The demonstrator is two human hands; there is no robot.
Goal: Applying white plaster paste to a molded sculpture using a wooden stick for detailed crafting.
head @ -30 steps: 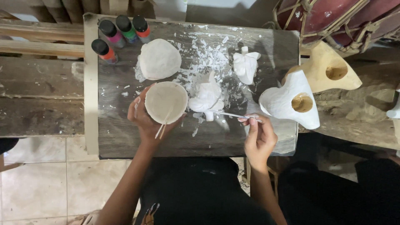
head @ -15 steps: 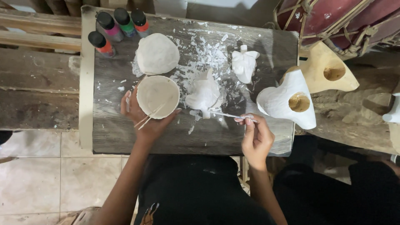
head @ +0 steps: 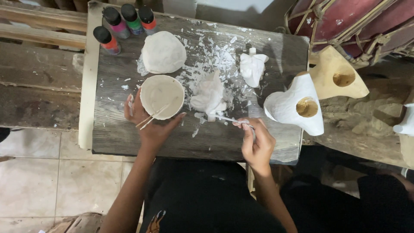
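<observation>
Two hands work with white paste on a grey bench.

The left hand (head: 151,125) has its grip around a white bowl (head: 162,96) with two thin sticks (head: 152,117) across its rim. The right hand (head: 257,144) pinches a small tool (head: 227,119) whose tip touches a white lump (head: 210,96) in the bench (head: 215,142) middle. Paint bottles (head: 125,21) stand at the far left corner.

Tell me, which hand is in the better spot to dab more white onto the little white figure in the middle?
Probably the right hand. It grips the thin brush, whose tip already touches the white figure. The left hand is busy cupping the white bowl with two sticks.
</observation>
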